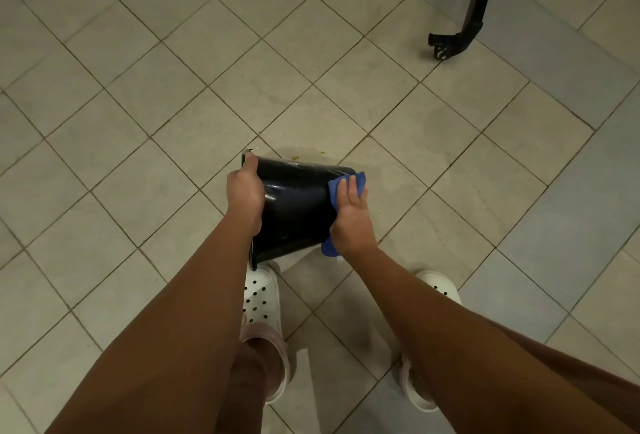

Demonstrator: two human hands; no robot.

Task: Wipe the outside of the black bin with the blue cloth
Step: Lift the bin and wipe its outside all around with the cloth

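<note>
Head view, the only view.

- One black bin is held on its side above the tiled floor, just in front of the feet, with its mouth to the left and its base to the right.
- The rim is gripped by the left hand, fingers curled round the edge.
- One blue cloth is pressed against the base end by the right hand, fingers straight and close together. Nothing is pinched, and a tail of cloth hangs below the wrist.
- Count: two hands, two white clogs, one black stand leg well apart at upper right, and two small crumbs on the tiles just beyond the bin.

Risks, as judged:
- The bin is carried by a single rim grip. A hard push from the wiping side could twist it loose, and the glossy wall would make this more likely.
- The cloth is only trapped under a flat palm, so it could slide off and be dropped.
</note>
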